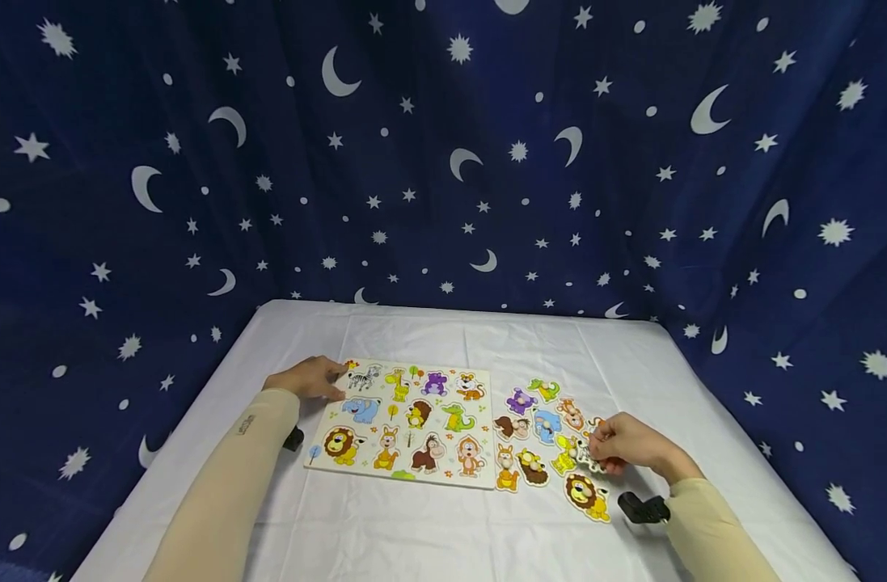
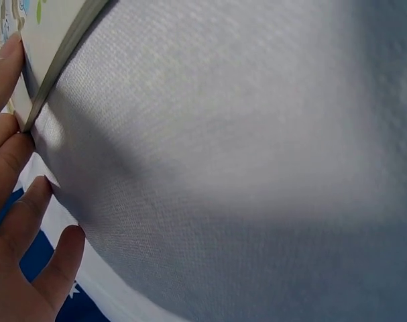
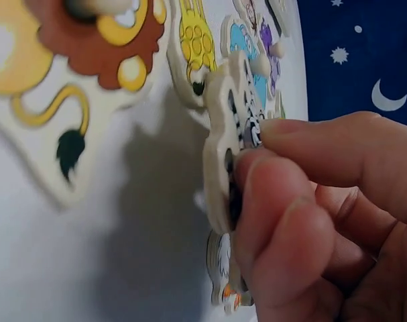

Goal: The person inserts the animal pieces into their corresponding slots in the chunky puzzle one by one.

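Note:
My right hand (image 1: 628, 444) pinches a zebra puzzle piece (image 3: 220, 161) between thumb and fingers, at the right of the loose pieces. In the right wrist view the piece is tilted up on edge, its shadow falling on the cloth. My left hand (image 1: 308, 377) rests at the upper left corner of the puzzle board (image 1: 363, 472), its fingers loosely spread and touching the edge. The board lies flat with printed animals, a zebra picture (image 1: 364, 377) among them. Beside the held piece lie the giraffe piece (image 1: 565, 455) and lion piece (image 1: 587, 497).
Several more knobbed pieces lie right of the board, such as the elephant (image 1: 546, 424), hedgehog (image 1: 533, 469), kangaroo (image 1: 507, 469) and crocodile (image 1: 543, 390). A white cloth (image 1: 385, 533) covers the table. Behind hangs a dark blue curtain (image 1: 414, 162) with moons and stars.

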### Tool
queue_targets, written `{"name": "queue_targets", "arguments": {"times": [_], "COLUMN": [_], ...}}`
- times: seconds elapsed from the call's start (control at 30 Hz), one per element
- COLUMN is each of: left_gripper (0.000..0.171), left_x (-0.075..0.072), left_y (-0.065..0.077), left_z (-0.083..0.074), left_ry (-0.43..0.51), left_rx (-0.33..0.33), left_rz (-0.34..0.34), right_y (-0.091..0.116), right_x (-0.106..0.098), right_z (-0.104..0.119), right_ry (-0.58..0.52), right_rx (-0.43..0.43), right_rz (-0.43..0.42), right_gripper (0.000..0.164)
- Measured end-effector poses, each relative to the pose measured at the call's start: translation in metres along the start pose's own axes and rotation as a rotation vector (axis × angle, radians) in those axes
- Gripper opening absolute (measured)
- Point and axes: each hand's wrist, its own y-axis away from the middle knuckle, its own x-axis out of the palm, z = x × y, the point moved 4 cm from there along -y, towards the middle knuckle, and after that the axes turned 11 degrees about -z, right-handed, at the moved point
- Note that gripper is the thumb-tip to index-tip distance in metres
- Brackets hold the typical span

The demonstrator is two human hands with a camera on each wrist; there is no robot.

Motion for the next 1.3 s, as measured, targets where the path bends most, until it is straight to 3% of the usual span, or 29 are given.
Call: {"name": "queue_targets", "arguments": {"times": [0.27,0.7,1.3], "left_gripper": [0.070,0.070,0.070], "left_x": [-0.001,0.000,-0.001], "left_y": [0.005,0.005,0.008], "left_z": [-0.004,-0.003,-0.005], "left_ry": [0.001,-0.043,-0.035], "left_rx": [0.027,0.008,-0.008], "left_rz": [-0.005,-0.019,-0.029], "right_y": [-0.013,-0.037,-0.073], "right_x": [0.009,0.022,0.051], "right_z": [0.014,0.036,0.070], "right_ry": [-0.006,-0.039,-0.048], "right_rx": [-0.027,-0.038,-0.060], "right_rz": [-0.003,0.020,0.010], "right_gripper": [0.011,0.012,0.009]}}
